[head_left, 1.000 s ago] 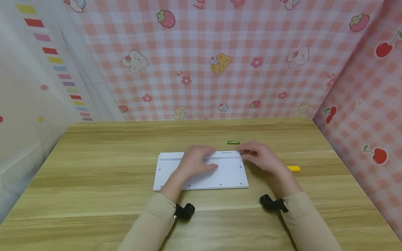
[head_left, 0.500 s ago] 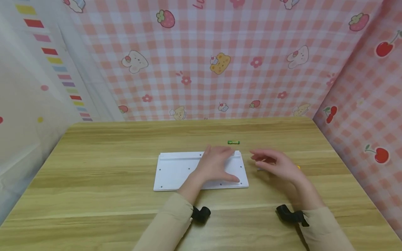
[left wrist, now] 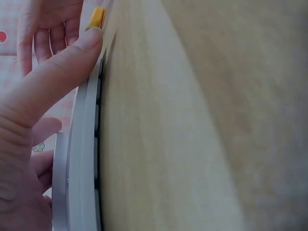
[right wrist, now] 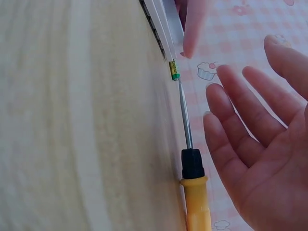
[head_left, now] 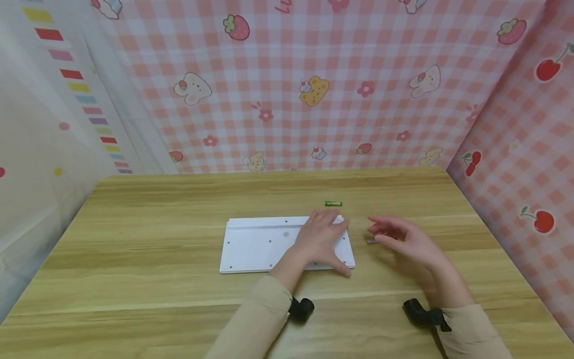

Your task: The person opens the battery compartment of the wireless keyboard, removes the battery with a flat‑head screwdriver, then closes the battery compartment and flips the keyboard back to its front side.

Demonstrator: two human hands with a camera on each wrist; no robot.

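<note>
A white keyboard (head_left: 251, 249) lies face down on the table, its back dotted with small dark screw holes. My left hand (head_left: 318, 239) is spread over its right end, fingers toward the far edge and thumb past the near edge. In the left wrist view the thumb (left wrist: 62, 72) stretches along the keyboard's side, where dark-gapped keys show underneath. My right hand (head_left: 405, 242) hovers with loosely bent fingers and holds nothing. Below it lies a screwdriver (right wrist: 195, 197) with a yellow and black handle and a metal shaft; the hand hides most of it in the head view.
A green battery (head_left: 334, 204) lies just beyond the keyboard's far right edge. The wooden table (head_left: 148, 299) meets a pink checked cloth (head_left: 287, 129) at the back. Another checked cloth (head_left: 515, 189) hangs along the right side.
My left hand has slid right across the keyboard and its fingers have spread. My right hand has drawn back right from the keyboard's far right corner to above the screwdriver.
</note>
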